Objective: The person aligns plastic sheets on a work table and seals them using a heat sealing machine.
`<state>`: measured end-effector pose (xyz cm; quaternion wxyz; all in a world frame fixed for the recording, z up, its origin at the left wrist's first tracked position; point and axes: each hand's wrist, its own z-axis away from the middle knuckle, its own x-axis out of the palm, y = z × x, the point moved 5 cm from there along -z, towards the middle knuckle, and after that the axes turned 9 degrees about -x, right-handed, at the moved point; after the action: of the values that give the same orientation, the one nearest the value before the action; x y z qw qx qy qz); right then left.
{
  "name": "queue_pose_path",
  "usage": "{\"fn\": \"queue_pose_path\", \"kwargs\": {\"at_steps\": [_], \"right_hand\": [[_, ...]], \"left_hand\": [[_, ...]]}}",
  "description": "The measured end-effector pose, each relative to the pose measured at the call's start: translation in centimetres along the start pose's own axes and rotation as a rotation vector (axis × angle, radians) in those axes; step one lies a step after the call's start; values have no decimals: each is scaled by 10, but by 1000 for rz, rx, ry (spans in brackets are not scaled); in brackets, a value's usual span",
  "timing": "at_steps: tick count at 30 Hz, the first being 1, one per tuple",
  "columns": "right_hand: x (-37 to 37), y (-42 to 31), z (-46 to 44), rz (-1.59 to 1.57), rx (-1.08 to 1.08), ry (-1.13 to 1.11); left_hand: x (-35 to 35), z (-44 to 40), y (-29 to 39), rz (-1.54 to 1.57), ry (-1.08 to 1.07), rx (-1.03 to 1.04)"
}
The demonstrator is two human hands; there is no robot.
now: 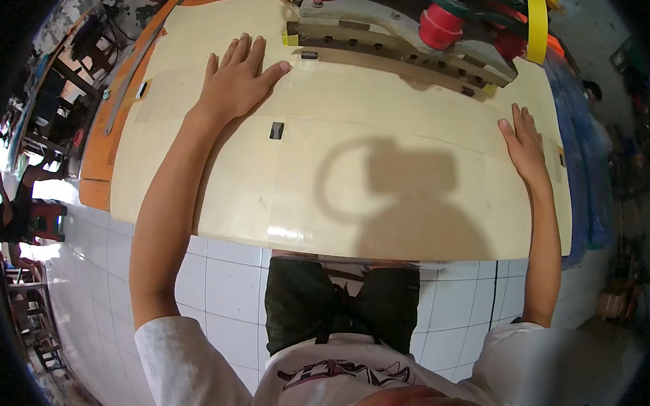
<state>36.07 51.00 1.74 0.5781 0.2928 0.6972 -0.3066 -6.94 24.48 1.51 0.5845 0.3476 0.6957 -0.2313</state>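
Bar [380, 49], slotted, long axis slanting toward right edge of cream board [295, 179]; left hand [236, 85], spread flat, nearer bar; right hand [524, 147], fingers slightly parted, beside right edge.

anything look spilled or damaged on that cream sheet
Nothing stands out: the cream sheet lies under the left hand and right hand with no spill or clear damage visible. The dark patch is only a shadow.

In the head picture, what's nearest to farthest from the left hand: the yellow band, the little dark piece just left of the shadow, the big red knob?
From the left hand:
1. Little dark piece, just below and right.
2. Big red knob, farther right, near the top.
3. Yellow band, farthest right, also near the top.
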Motion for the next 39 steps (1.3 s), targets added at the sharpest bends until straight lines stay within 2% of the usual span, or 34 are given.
{"fn": "queue_pose_path", "kwargs": {"at_steps": [5,7,14,16,19,22,39], "right_hand": [[4,9,-3,-49,-50,30],[2,9,0,-74,-66,17],[-3,1,4,-31,-31,-31],[-3,1,3,-28,-19,-28],[-4,-1,4,-22,-13,-30],[-2,1,2,-23,-18,-29],[0,5,1,-11,-13,-32]], "left_hand": [[-14,4,7,24,75,35],[-13,1,11,228,-51,105],[-2,5,13,104,31,108],[1,8,14,103,80,45],[0,8,15,60,8,32],[1,6,14,29,28,30],[3,5,11,109,84,61]]}}
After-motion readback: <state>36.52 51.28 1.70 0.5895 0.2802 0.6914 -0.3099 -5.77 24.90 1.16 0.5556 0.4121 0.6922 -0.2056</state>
